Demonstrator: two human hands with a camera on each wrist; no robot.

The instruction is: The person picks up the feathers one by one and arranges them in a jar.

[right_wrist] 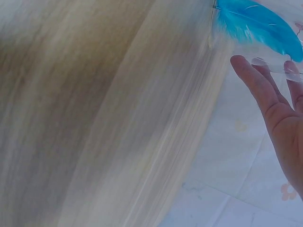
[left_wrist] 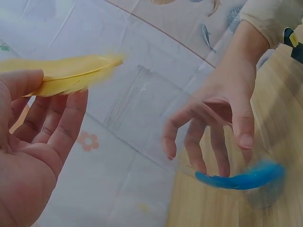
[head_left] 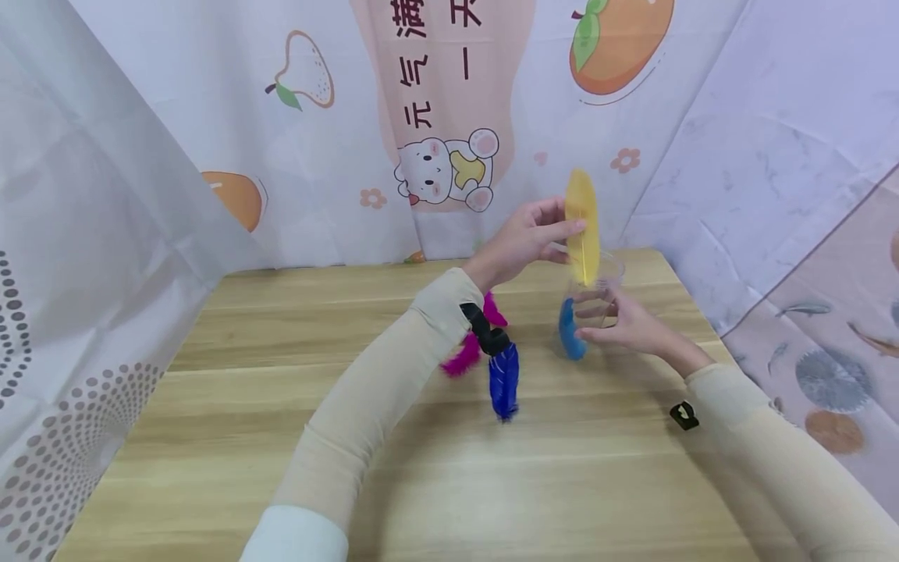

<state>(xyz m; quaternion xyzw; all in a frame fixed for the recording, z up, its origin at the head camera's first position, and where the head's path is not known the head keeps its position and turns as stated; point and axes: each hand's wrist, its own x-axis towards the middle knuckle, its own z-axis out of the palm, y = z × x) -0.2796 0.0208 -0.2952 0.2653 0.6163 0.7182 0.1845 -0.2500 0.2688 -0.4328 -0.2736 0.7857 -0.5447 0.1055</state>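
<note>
My left hand (head_left: 523,238) pinches a yellow feather (head_left: 583,226) between thumb and fingers. In the head view the feather stands upright, its lower end overlapping the mouth of a clear see-through container (head_left: 609,269). The left wrist view shows the feather (left_wrist: 71,73) to the left of the container's rim (left_wrist: 135,90). With thumb and fingers curved round the container's side, my right hand (head_left: 628,320) holds it. A light blue feather (head_left: 570,332) lies inside, low down along the wall. Only part of the right hand (right_wrist: 281,118) appears in the right wrist view.
A dark blue feather (head_left: 504,382) lies mid-table, close to magenta feathers (head_left: 462,357) partly hidden by the black strap (head_left: 485,332) at my left wrist. A small black object (head_left: 684,416) shows beside the right sleeve. Behind the wooden table (head_left: 281,437) hangs a printed curtain (head_left: 316,203).
</note>
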